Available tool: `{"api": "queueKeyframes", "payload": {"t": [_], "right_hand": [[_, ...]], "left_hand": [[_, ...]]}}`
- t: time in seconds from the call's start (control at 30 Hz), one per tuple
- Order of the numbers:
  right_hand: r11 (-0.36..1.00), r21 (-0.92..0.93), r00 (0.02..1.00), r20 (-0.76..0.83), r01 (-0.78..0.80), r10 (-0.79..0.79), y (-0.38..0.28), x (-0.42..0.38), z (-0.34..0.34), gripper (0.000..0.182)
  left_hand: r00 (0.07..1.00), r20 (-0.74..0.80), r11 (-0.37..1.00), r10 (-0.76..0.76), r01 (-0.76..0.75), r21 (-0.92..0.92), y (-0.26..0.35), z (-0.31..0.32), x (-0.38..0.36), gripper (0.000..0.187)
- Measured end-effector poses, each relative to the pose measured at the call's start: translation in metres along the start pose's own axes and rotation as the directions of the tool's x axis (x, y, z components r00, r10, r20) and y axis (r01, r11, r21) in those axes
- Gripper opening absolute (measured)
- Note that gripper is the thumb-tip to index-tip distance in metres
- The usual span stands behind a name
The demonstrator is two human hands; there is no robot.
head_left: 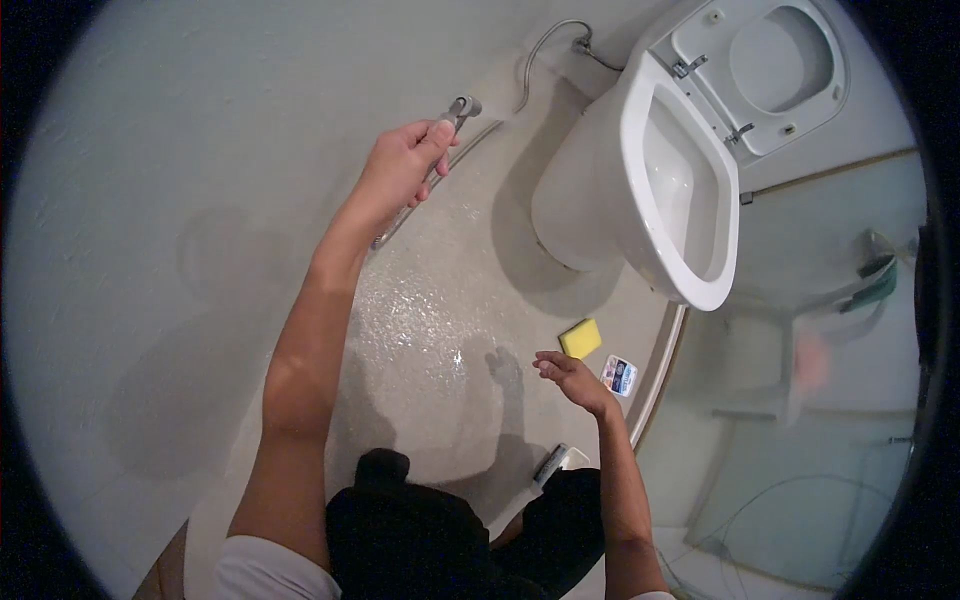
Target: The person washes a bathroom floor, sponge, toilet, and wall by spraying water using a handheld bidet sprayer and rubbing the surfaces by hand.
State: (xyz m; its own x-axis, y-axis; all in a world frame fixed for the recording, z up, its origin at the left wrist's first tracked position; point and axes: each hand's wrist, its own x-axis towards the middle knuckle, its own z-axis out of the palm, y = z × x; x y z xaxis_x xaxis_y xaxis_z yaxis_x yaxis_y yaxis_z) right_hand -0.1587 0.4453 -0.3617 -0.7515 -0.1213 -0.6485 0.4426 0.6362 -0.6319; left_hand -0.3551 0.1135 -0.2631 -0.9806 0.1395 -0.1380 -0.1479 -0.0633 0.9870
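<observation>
My left hand [405, 165] is wrapped round a small hand sprayer [462, 106], its head pointing toward the toilet. From its lower end a metal hose [470, 143] curves up to the wall valve. My right hand [570, 378] hangs over the floor with its fingers apart and nothing in it. Just beyond those fingers lies a yellow sponge [580, 339] on the floor. Beside it, to the right of my right hand, is a small white container with a blue label [620, 375]. Wet, shiny patches cover the floor [420, 320] between my arms.
A white toilet [690, 190] stands at the upper right, its lid and seat [780, 60] raised. A glass shower panel [780, 450] and its low sill [655, 380] run along the right. My foot in a slipper [558, 463] shows near my dark clothing.
</observation>
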Motion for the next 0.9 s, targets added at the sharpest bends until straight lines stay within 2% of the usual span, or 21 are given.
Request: {"api": "queueKeyframes", "payload": {"t": [0.13,0.2,0.33,0.43,0.5,0.63,0.73,0.8,0.87,0.9], "right_hand": [[0.998,0.025,0.998,0.026,-0.059,0.058,0.001,-0.004,-0.001,0.045],[0.999,0.022,0.999,-0.002,-0.046,0.046,0.002,-0.005,0.0,0.05],[0.995,0.047,0.996,0.006,-0.087,0.087,0.0,-0.007,0.005,0.049],[0.995,0.041,0.996,0.029,-0.09,0.089,0.01,-0.005,0.009,0.046],[0.997,0.011,0.997,0.026,-0.078,0.078,0.012,-0.006,0.011,0.046],[0.996,0.023,0.996,0.01,-0.084,0.084,0.012,-0.009,0.014,0.046],[0.996,0.034,0.996,0.006,-0.086,0.086,0.015,-0.01,0.015,0.047],[0.995,0.06,0.997,0.023,-0.079,0.078,0.014,-0.01,0.016,0.047],[0.997,0.043,0.997,0.012,-0.071,0.07,0.009,-0.013,0.018,0.048],[0.998,0.028,0.998,0.001,-0.064,0.064,0.005,-0.013,0.018,0.049]], "left_hand": [[0.998,0.063,0.999,0.019,-0.023,0.049,0.0,0.01,-0.003,0.039],[0.995,0.079,0.997,0.067,-0.069,0.024,-0.002,0.015,-0.002,0.033],[0.995,0.067,0.997,0.072,-0.071,-0.012,-0.006,0.018,-0.002,0.033],[0.982,0.124,0.986,0.143,-0.131,-0.104,-0.002,0.015,-0.011,0.036],[0.941,0.275,0.971,0.199,-0.152,-0.182,0.0,0.008,-0.018,0.04],[0.892,0.389,0.959,0.232,-0.143,-0.243,0.006,-0.001,-0.031,0.043],[0.858,0.461,0.973,0.228,-0.186,-0.137,0.019,0.002,-0.047,0.041],[0.797,0.574,0.982,0.187,-0.166,-0.089,0.023,0.01,-0.053,0.056],[0.777,0.602,0.983,0.184,-0.163,-0.089,0.022,0.02,-0.056,0.052],[0.779,0.6,0.983,0.182,-0.149,-0.104,0.023,0.026,-0.058,0.044]]}}
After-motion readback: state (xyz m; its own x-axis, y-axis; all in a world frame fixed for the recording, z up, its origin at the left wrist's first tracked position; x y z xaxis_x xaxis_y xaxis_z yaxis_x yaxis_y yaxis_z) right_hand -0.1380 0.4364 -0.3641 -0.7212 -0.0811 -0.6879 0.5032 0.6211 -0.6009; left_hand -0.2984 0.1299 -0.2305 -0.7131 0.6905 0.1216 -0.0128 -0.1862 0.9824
